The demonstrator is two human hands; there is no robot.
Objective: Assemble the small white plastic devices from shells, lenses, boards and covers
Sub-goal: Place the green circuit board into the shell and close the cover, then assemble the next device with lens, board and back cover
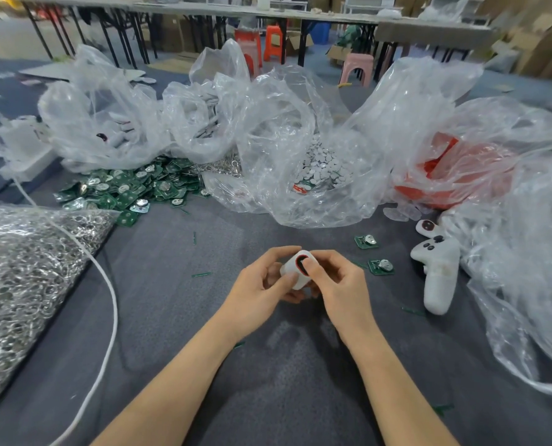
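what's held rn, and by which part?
A small white plastic shell with a red-rimmed dark lens. The left hand grips its lower body; the right hand pinches the lens end, thumb on the lens.

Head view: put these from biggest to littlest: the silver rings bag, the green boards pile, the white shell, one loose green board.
1. bag of silver rings, though it lies nearer the camera than the pile, so this first place is unsure
2. pile of green boards
3. white shell
4. loose green board
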